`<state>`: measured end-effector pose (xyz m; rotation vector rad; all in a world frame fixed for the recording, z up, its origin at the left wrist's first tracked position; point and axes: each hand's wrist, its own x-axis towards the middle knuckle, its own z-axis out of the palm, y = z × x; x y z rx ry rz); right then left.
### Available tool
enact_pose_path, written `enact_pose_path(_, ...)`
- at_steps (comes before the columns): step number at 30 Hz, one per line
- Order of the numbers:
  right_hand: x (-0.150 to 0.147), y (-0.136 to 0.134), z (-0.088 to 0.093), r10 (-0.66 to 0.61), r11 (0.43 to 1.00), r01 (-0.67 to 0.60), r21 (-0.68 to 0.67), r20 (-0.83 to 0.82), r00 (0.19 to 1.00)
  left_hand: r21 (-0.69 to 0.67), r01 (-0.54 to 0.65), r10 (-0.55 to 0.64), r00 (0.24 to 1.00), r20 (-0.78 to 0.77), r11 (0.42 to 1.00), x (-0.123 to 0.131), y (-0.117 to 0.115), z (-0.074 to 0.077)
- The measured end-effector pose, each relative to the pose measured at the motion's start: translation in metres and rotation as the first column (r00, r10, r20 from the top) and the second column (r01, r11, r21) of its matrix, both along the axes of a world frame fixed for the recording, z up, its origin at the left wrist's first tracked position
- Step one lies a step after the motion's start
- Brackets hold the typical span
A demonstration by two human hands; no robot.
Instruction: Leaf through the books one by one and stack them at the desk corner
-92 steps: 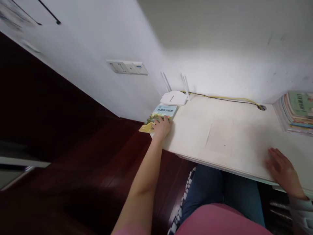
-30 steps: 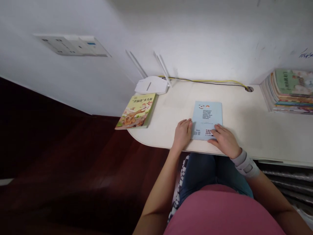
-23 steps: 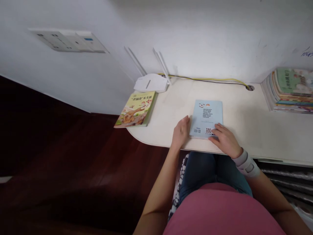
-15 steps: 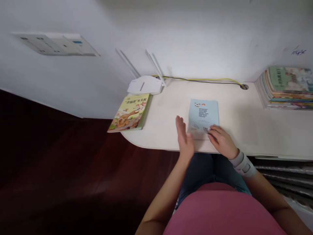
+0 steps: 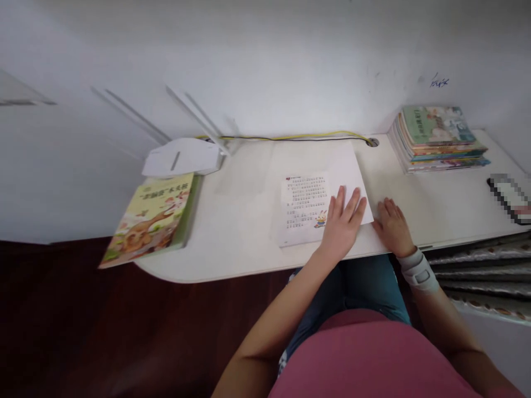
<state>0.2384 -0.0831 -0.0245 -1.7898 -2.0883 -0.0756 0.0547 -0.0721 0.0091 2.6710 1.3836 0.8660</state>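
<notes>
An open booklet (image 5: 305,207) lies on the white desk (image 5: 236,237), with printed text and a small rabbit picture on its left page and a blank right side. My left hand (image 5: 343,221) rests on the right side of the booklet, fingers spread, near the fold. Just to the right of the booklet, my right hand (image 5: 393,226) lies on the desk near its front edge, palm down and holding nothing. A grey-white band is around the right wrist.
At the left end of the desk are a yellow-green book (image 5: 153,215) and a white router (image 5: 182,157). A stack of books (image 5: 440,138) stands at the back right, near a phone (image 5: 512,199). Cables (image 5: 290,136) run along the wall.
The light blue back cover no longer shows; the booklet is now open. My left hand has moved right onto it, and my right hand has come off onto the desk. The view has shifted right.
</notes>
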Motion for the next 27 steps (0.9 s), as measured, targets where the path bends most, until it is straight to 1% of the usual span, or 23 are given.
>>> enact_pose_path(4, 0.001, -0.001, -0.003, 0.0, 0.999, 0.002, -0.034, 0.042, 0.999, -0.079, -0.025, 0.013, 0.988, -0.157, 0.997, 0.029, -0.003, 0.003)
enact_pose_path(8, -0.001, 0.0, -0.002, -0.004, 0.999, 0.004, -0.049, 0.01, 1.0, -0.145, -0.077, 0.042, 0.972, -0.231, 0.986, 0.044, -0.006, -0.001)
enact_pose_path(12, 0.002, 0.002, -0.004, 0.006, 0.998, -0.009, -0.057, -0.047, 0.999, -0.17, -0.083, 0.041, 0.97, -0.241, 0.982, 0.047, -0.006, -0.008)
enact_pose_path(15, 0.003, 0.002, -0.005, 0.0, 0.998, -0.005, -0.068, -0.076, 0.997, -0.193, -0.075, 0.026, 0.97, -0.243, 0.978, 0.047, -0.006, -0.01)
enact_pose_path(21, 0.001, 0.002, -0.003, -0.003, 0.999, -0.003, -0.049, -0.112, 0.994, -0.219, -0.064, 0.005, 0.966, -0.259, 0.974, 0.049, -0.01, -0.007)
enact_pose_path(27, 0.006, 0.005, -0.005, 0.011, 0.997, -0.021, -0.071, -0.143, 0.99, -0.23, -0.066, 0.006, 0.968, -0.253, 0.971, 0.048, -0.014, -0.005)
